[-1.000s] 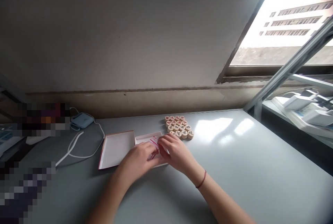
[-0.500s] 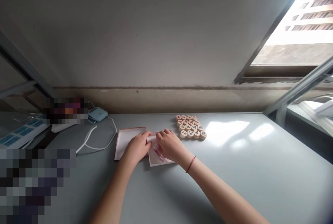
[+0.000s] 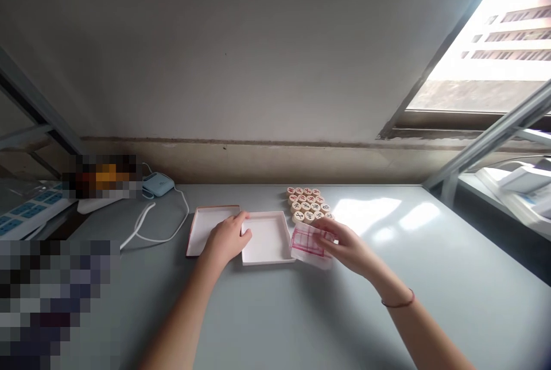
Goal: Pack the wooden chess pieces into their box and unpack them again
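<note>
My right hand (image 3: pixel 342 242) pinches a folded translucent plastic sheet (image 3: pixel 307 244) printed with pink grid lines. The sheet hangs just off the right side of a shallow white box (image 3: pixel 267 241), which has nothing in it. At the left wall of that box, my left hand (image 3: pixel 227 236) has its fingers and thumb closed on the edge. A second shallow tray with a reddish rim, the box lid (image 3: pixel 204 231), lies partly under my left hand. Behind my right hand, round wooden Chinese chess pieces (image 3: pixel 305 199) sit in rows, marked in red and black; my fingers cover part of the nearest row.
A light-blue device (image 3: pixel 158 185) with a white cable (image 3: pixel 174 238) lies at the back left, near a white power strip (image 3: pixel 32 209). Grey metal posts (image 3: pixel 450 186) flank the desk (image 3: pixel 267 312), and a wall (image 3: pixel 241 71) rises behind it.
My right hand has lifted the plastic sheet out of the white box and moved it right. My left hand has stayed at the box's left edge.
</note>
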`<action>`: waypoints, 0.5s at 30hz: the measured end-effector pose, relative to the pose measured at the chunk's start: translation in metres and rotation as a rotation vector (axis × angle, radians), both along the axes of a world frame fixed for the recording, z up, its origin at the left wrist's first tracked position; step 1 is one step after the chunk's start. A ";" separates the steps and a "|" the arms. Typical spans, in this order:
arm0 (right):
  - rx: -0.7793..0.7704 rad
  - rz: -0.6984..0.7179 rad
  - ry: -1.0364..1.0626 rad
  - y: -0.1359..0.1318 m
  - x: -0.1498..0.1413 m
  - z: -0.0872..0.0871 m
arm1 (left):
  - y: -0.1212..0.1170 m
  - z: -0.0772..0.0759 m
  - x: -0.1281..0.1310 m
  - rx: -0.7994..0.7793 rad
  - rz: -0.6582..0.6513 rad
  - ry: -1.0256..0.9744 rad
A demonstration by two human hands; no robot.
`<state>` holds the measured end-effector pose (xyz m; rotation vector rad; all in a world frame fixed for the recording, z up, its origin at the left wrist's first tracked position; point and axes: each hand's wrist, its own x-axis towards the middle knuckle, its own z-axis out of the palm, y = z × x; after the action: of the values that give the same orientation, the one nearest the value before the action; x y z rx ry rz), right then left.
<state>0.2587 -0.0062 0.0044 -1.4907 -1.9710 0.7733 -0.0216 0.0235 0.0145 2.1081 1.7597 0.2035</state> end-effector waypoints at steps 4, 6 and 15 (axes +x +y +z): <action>0.335 -0.254 -0.287 -0.012 0.010 -0.034 | -0.001 -0.002 0.003 -0.012 0.004 0.025; 0.464 -0.310 -0.355 -0.020 0.006 -0.042 | -0.001 -0.003 0.005 -0.007 0.015 0.041; 0.393 -0.088 -0.499 -0.030 0.000 -0.036 | 0.005 -0.008 0.015 0.033 0.061 0.079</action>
<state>0.2587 -0.0365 -0.0320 -1.6090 -2.2196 -0.0453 -0.0061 0.0289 0.0065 2.1137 1.8799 0.1697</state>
